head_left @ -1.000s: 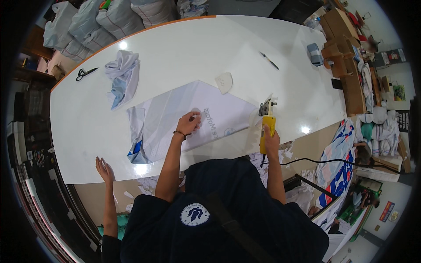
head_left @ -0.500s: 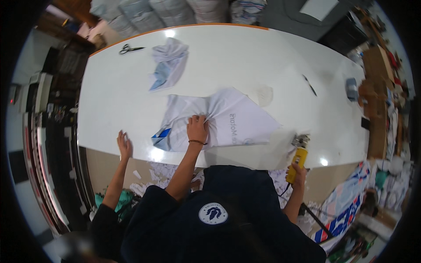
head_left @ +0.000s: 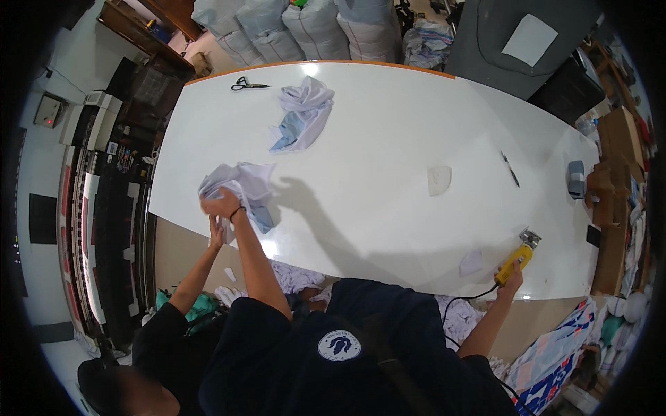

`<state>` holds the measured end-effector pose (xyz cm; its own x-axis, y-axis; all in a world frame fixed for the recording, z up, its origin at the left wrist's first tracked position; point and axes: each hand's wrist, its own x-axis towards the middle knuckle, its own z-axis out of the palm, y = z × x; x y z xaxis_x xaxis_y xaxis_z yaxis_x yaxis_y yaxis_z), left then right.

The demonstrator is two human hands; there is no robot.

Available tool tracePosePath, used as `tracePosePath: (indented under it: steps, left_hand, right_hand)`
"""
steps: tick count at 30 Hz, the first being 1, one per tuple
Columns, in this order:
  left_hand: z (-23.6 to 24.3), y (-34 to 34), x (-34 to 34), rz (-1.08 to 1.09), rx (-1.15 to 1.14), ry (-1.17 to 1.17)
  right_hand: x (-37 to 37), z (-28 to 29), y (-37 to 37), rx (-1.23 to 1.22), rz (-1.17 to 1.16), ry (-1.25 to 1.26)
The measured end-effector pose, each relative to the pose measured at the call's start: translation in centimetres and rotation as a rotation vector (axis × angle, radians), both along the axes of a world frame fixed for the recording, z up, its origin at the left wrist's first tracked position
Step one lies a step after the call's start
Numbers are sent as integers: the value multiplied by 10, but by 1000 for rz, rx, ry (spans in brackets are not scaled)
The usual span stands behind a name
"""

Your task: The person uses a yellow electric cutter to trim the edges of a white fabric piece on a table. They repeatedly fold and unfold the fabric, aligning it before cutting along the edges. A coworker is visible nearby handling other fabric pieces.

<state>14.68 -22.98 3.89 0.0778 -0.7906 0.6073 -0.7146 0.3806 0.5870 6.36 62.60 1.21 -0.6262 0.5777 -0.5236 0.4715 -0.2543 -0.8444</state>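
Note:
At the table's left edge my left hand (head_left: 222,204), with a dark band at the wrist, grips a crumpled white fabric (head_left: 251,186). The fabric has a pale blue part hanging at its lower end. A co-worker's hand (head_left: 216,233) reaches up just below my hand, at the cloth; whether it holds the cloth I cannot tell. On the right, my right hand (head_left: 511,279) is wrapped round a yellow electric cloth cutter (head_left: 515,264), its metal head pointing away from me. A black cord trails from the cutter toward my body.
The white table (head_left: 374,139) carries another crumpled white and light blue cloth (head_left: 305,114), black scissors (head_left: 248,84), a small pale template (head_left: 439,181), a white scrap (head_left: 471,263) and a dark pen-like tool (head_left: 510,169). Stuffed sacks (head_left: 316,35) stand behind it; fabric scraps lie below.
My left hand has pulled the white fabric from mid-table to the left, bunching it beside the co-worker's hand. My right hand has carried the cutter to the right.

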Motion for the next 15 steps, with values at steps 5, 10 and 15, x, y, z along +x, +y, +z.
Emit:
tracePosePath:
  steps: [5, 10, 15]
  left_hand:
    - [-34, 39, -112, -718, 237, -158]
    - [-50, 72, -181, -851, 274, -555]
    - [-45, 113, -216, -784, 365, -862]
  right_hand:
    - [-25, -12, 44, 355, -70, -44]
    - [-54, -26, 101, 669, 66, -34]
    - [-63, -12, 96, 1096, 66, -310]
